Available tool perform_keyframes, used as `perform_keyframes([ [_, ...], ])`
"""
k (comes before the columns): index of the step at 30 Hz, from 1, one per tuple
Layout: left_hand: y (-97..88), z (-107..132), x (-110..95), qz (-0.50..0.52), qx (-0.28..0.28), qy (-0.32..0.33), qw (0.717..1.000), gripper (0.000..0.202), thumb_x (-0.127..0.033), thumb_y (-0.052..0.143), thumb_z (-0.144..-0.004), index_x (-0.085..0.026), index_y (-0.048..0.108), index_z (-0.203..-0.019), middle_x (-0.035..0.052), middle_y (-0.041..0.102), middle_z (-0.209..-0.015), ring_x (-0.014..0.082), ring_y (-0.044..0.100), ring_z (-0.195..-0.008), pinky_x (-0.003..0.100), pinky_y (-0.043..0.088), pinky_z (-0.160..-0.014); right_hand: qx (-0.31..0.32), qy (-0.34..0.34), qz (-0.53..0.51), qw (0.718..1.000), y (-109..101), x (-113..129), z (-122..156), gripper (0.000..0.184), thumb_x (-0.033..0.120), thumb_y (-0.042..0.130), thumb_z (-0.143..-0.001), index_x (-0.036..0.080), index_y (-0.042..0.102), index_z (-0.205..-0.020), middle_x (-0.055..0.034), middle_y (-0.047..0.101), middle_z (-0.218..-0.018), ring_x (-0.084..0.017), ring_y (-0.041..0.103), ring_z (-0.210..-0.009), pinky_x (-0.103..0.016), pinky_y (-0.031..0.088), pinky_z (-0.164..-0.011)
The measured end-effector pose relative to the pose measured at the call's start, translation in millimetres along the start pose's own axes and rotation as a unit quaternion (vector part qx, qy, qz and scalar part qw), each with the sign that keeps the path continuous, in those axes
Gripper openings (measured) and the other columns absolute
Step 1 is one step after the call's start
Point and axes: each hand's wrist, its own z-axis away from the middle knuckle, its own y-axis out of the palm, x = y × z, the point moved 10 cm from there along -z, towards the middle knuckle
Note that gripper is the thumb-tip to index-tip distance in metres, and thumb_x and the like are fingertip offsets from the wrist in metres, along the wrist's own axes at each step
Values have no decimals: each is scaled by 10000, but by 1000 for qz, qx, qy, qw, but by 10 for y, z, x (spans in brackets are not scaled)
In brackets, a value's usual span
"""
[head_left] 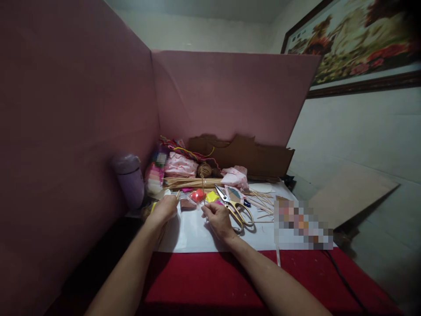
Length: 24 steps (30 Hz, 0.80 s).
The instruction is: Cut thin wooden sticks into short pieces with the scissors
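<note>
Nearest the camera, a red cloth [204,281] covers the near edge of the worktop [261,237], with a white sheet [190,232] beyond. Clock positions are read from the fingertips of the right hand [217,220]. At 10 o'clock, well apart, stands a purple tumbler [129,184]. At 9 o'clock the left hand [165,207] is clenched round thin sticks [178,195]; their number cannot be told. A bamboo stick bundle [179,182] lies from 10 to 12. A red packet [198,195] sits at 11. The right hand pinches a twine strand [203,189], which runs to the twine ball [204,170] at 12, crossing the bundle. Recommended practice: hold the sticks level at their ends, keep light, even tension on the strand, and draw slowly so the ball does not roll. A yellow packet [212,196] at 1 lies near the strand and could snag slack. Golden-handled scissors [237,210] at 3, just beside the right hand, are the chief obstruction; the strand should be kept clear of their blades. Loose sticks [263,202] lie farther off, between 2 and 3.
</note>
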Motion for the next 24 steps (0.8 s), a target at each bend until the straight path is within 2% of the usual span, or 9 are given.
perform_keyframes([
  [4,-3,10,-28,-28,-3,-4,1000,169,-176,552,-711,-127,666,-826,216,660,-960,285,621,-913,321,429,-715,3,-26,22,999,-2,58,12,273,331,541,-794,169,631,-593,-8,629,-548,-116,556,-502,-222,424,-512],
  [8,-73,57,-35,-45,-22,-12,999,217,-217,637,-655,-137,673,-854,197,657,-1002,292,605,-950,307,426,-724,13,-43,31,998,17,80,29,281,310,533,-807,171,618,-578,3,618,-540,-109,556,-510,-212,414,-524],
  [11,-231,101,-91,-40,-70,-15,997,192,-280,629,-693,-130,687,-798,198,669,-942,301,606,-936,326,426,-737,30,-28,22,999,63,9,29,291,324,508,-823,172,609,-595,7,616,-545,-101,552,-470,-200,402,-478],
  [13,-346,139,-236,37,-111,23,993,194,-304,591,-737,-143,694,-772,167,683,-875,275,618,-884,321,435,-720,41,-19,15,999,94,-35,25,301,345,486,-836,173,608,-621,7,622,-556,-96,546,-439,-197,395,-454],
  [15,-369,182,-459,213,-107,100,966,226,-330,594,-742,-161,694,-853,118,689,-860,216,628,-781,283,451,-655,51,-31,17,998,116,-22,23,302,341,477,-840,175,609,-627,3,631,-567,-99,554,-452,-197,398,-463],
  [17,-287,231,-689,408,-49,163,897,334,-375,616,-725,-167,660,-982,84,684,-879,144,603,-626,233,444,-541,58,-53,25,997,124,28,28,272,285,480,-828,176,615,-618,-4,642,-585,-109,575,-507,-198,405,-493],
  [19,-171,270,-829,518,-9,176,837,361,-404,639,-700,-143,646,-950,52,665,-775,81,514,-470,190,388,-426,69,-65,29,995,138,64,41,224,207,486,-793,176,626,-622,-8,657,-606,-120,592,-557,-201,408,-517],
  [21,-82,297,-902,545,-3,182,818,314,-409,669,-668,-122,632,-791,0,592,-595,51,430,-391,164,330,-364,83,-70,33,994,165,81,56,185,145,493,-748,176,640,-641,-10,666,-620,-129,600,-582,-205,409,-529],
  [24,-54,311,-955,527,0,213,823,334,-448,638,-690,-116,599,-690,-12,541,-535,61,450,-408,163,348,-363,88,-73,19,993,171,107,59,160,143,490,-738,175,629,-667,-3,649,-596,-128,589,-546,-207,404,-514],
])
